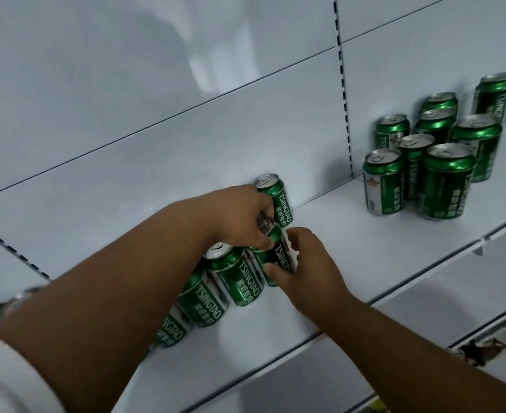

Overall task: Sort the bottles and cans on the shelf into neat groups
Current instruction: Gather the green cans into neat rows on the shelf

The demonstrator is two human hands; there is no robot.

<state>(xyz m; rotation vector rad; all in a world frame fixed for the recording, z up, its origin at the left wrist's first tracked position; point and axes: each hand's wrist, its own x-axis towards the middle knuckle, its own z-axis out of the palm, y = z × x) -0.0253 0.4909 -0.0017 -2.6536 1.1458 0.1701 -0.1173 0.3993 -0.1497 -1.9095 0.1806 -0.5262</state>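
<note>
Standing at the white shelf (350,242), we are looking at a cluster of green cans (442,150) at its right end, well apart from a row (216,290) at the left. Our left hand (243,217) and right hand (307,268) are both closing around one can (277,254) in that row.

"TSINGTAO" in white capitals down the green back can (276,199), with Chinese characters below, too blurred to read. Same word on the held can (278,257), the front can (240,281), the next can (204,302) and the lowest can (173,330). Also readable upside down on the right-hand cans (446,181).
</note>
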